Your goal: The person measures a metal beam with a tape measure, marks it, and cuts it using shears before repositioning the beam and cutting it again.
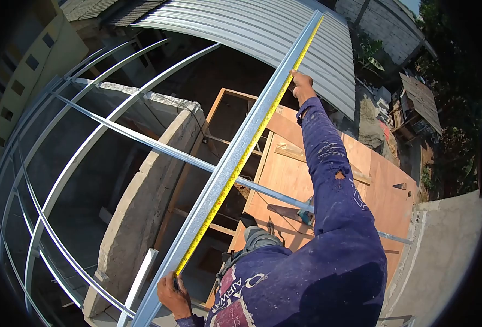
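Yellow tape measure [251, 145] runs along galv. metal channel [219, 177]; L hand's [174, 296] grip pinches tape's near end, R hand's [303, 87] grip holds it farther up. Prob. measuring; next move calls for taut tape, steady hands.

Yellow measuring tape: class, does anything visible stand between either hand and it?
Nothing visible does: the left hand is at the lower end of the yellow measuring tape, the right hand at its edge farther up.

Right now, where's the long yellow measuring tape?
In the head view, the tape runs along the right edge of the long silvery metal beam, from the left hand at lower left up past the right hand toward the top.
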`<action>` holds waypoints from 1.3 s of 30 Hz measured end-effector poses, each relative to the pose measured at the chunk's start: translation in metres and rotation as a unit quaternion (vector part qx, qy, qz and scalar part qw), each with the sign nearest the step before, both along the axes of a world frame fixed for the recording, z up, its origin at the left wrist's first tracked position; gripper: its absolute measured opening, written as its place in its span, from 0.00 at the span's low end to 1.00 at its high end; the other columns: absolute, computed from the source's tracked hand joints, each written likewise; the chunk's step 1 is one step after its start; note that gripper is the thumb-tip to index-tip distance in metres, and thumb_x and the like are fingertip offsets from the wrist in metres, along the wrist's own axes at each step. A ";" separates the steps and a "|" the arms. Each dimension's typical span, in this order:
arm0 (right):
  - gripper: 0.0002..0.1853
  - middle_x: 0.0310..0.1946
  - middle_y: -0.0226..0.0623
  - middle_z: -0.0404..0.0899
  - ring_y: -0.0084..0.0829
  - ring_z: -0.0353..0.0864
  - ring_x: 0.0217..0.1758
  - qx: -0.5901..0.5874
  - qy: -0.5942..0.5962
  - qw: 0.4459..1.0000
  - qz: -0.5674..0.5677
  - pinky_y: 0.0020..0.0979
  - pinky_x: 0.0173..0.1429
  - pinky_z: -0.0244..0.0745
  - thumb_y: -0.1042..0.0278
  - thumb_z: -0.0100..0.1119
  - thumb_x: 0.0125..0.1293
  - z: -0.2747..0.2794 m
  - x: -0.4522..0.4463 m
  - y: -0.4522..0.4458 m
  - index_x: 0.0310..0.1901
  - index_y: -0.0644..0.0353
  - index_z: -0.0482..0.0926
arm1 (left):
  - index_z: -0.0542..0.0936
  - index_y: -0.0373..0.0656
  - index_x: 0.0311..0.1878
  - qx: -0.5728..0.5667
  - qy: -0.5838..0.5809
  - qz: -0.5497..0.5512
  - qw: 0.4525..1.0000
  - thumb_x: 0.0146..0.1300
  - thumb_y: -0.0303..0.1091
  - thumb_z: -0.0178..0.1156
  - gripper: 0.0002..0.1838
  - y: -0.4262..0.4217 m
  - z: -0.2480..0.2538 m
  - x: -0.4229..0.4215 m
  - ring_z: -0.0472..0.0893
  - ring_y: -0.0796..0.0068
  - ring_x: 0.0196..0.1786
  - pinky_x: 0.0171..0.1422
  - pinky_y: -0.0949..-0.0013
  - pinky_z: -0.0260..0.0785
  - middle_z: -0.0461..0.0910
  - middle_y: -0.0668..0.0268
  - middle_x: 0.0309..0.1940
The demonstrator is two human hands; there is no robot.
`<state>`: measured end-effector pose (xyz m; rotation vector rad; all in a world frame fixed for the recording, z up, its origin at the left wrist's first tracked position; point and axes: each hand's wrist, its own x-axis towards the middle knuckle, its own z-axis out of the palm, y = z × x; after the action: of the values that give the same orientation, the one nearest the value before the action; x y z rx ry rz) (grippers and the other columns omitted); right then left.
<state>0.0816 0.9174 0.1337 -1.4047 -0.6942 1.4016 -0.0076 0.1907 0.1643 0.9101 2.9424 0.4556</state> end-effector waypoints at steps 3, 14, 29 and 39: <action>0.08 0.38 0.39 0.85 0.34 0.88 0.34 -0.006 -0.002 1.000 -0.012 0.37 0.38 0.87 0.70 0.65 0.68 0.000 -0.004 0.000 0.42 0.67 0.82 | 0.83 0.42 0.44 -0.004 0.015 -0.013 1.000 0.58 0.30 0.69 0.11 0.005 0.000 0.003 0.80 0.51 0.41 0.46 0.55 0.72 0.81 0.56 0.37; 0.11 0.40 0.43 0.84 0.36 0.87 0.36 -0.016 0.026 0.997 -0.067 0.40 0.40 0.86 0.73 0.68 0.66 -0.038 -0.003 0.059 0.45 0.69 0.78 | 0.83 0.42 0.44 -0.006 0.012 -0.011 1.000 0.58 0.31 0.69 0.11 0.038 -0.004 0.021 0.80 0.52 0.40 0.45 0.55 0.71 0.81 0.56 0.36; 0.09 0.38 0.43 0.84 0.38 0.87 0.34 -0.023 0.002 1.000 -0.016 0.40 0.34 0.86 0.73 0.66 0.67 -0.031 0.004 0.039 0.43 0.69 0.79 | 0.84 0.44 0.44 0.010 0.031 -0.005 0.999 0.57 0.31 0.70 0.12 0.047 0.006 0.020 0.81 0.54 0.39 0.45 0.56 0.73 0.81 0.57 0.35; 0.25 0.51 0.47 0.81 0.38 0.82 0.54 0.329 -0.396 0.832 0.204 0.35 0.57 0.79 0.63 0.67 0.67 -0.045 0.018 -0.037 0.61 0.68 0.74 | 0.81 0.47 0.44 -0.005 0.097 0.053 0.994 0.54 0.39 0.73 0.16 -0.019 -0.001 -0.014 0.82 0.57 0.41 0.44 0.57 0.73 0.83 0.62 0.38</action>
<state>0.0999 0.8801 0.0883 -1.2553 -1.9082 0.6633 -0.0216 0.1714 0.1637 0.8450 3.1786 0.3753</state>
